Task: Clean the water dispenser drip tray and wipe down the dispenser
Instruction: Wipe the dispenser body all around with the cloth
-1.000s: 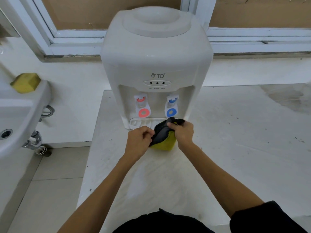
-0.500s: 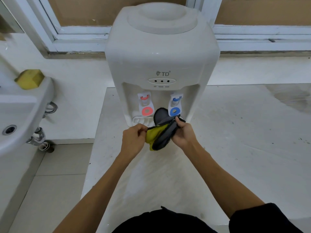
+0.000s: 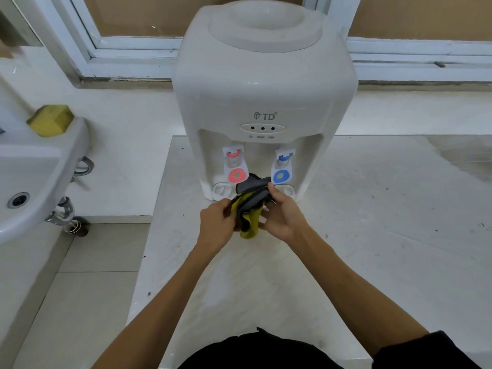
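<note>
A white tabletop water dispenser (image 3: 263, 83) stands at the back of a pale counter (image 3: 372, 235), with a red tap (image 3: 235, 171) and a blue tap (image 3: 282, 171) in its recess. The white drip tray (image 3: 221, 190) shows at the dispenser's foot, its middle hidden by a grey and yellow cloth (image 3: 250, 209). My left hand (image 3: 217, 225) pinches the cloth's left side. My right hand (image 3: 283, 214) grips its right side. Both hands hold the bunched cloth just in front of the tray.
A white sink (image 3: 34, 177) hangs at the left with a yellow sponge (image 3: 50, 119) on its rim and pipes beneath. A window frame (image 3: 127, 51) runs behind the dispenser. A wet patch (image 3: 466, 155) marks the counter's far right. Tiled floor lies at the lower left.
Both hands have kept working the cloth in front of the tray; it has been turned and bunched, with more yellow hanging down and the grey part up by the taps.
</note>
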